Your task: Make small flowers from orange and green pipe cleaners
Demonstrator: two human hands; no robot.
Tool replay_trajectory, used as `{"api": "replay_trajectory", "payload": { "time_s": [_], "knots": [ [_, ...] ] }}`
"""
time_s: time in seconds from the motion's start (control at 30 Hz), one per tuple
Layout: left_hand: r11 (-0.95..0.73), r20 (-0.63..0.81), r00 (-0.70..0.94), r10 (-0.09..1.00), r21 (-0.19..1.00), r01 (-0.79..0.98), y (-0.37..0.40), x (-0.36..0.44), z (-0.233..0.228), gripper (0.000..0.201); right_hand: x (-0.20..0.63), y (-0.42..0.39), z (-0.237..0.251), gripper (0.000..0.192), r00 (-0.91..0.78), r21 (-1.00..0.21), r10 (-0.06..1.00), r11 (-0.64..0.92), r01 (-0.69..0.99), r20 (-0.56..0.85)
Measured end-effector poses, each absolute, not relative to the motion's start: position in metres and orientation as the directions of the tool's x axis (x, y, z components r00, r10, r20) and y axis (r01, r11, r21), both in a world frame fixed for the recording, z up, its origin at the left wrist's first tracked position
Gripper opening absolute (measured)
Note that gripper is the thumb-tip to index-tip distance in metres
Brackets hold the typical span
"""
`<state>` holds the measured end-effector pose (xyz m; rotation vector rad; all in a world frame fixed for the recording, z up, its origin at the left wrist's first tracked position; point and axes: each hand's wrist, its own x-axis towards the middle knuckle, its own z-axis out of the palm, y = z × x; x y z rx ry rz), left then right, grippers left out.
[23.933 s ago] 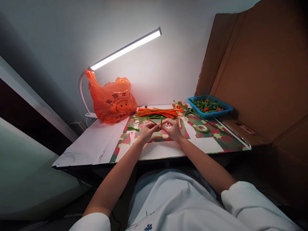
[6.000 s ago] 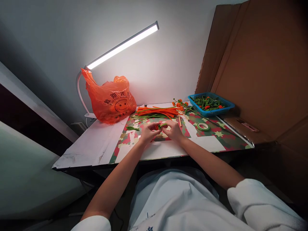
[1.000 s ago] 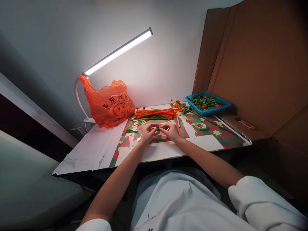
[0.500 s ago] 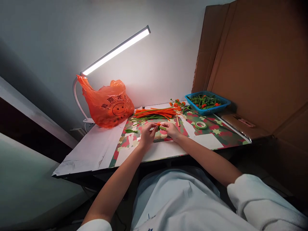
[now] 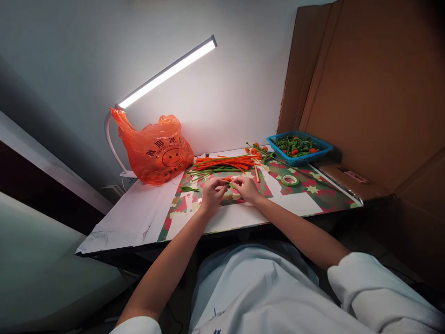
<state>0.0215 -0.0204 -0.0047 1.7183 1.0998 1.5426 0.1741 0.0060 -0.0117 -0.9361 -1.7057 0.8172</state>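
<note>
Both my hands meet over the near middle of the table, fingertips pinched on one small orange-and-green flower piece (image 5: 228, 180). My left hand (image 5: 212, 194) grips its left side between thumb and fingers. From the right, my right hand (image 5: 246, 188) pinches the green part below the orange tip. Fingers cover much of the piece. Just beyond lie a bundle of orange fuzzy stems (image 5: 225, 162) and some green stems (image 5: 208, 173). A small looped green piece (image 5: 189, 189) rests left of my left hand.
A roll of green tape (image 5: 290, 181) lies to the right. Behind it stands a blue basket (image 5: 301, 161) of green and orange pieces, beside finished orange flowers (image 5: 256, 149). An orange plastic bag (image 5: 156, 155) and lamp (image 5: 168, 72) are at left; cardboard (image 5: 368, 93) walls the right.
The green part under my right fingertips has shifted from pointing right to angling downward. My hands stay in nearly the same place, both still pinching the piece.
</note>
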Motion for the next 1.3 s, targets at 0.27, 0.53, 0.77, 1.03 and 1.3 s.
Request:
{"api": "replay_trajectory", "payload": {
  "time_s": [0.27,0.53,0.77,1.03,1.3],
  "knots": [
    [-0.542,0.543,0.069,0.837,0.803,0.248,-0.025,0.023,0.0,0.017,0.177,0.013,-0.014,0.025,-0.292,-0.855,0.859,0.484,0.189,0.421],
    [-0.525,0.53,0.066,0.845,0.802,0.284,-0.022,0.02,-0.003,0.014,0.178,0.012,-0.013,0.023,-0.266,-0.833,0.875,0.473,0.288,0.405],
    [-0.179,0.18,0.014,0.984,0.982,-0.066,-0.014,0.019,-0.005,0.034,0.178,0.0,-0.003,0.01,-0.194,-0.649,0.771,0.621,0.439,0.606],
    [-0.108,0.112,0.009,0.994,0.975,-0.196,-0.005,0.015,-0.011,0.038,0.179,-0.001,-0.006,0.007,-0.263,-0.634,0.716,0.696,0.337,0.647],
    [-0.277,0.277,0.011,0.961,0.961,-0.006,-0.017,0.019,-0.002,0.037,0.177,-0.001,-0.006,0.007,-0.116,-0.72,0.776,0.621,0.31,0.62]
  ]
}}
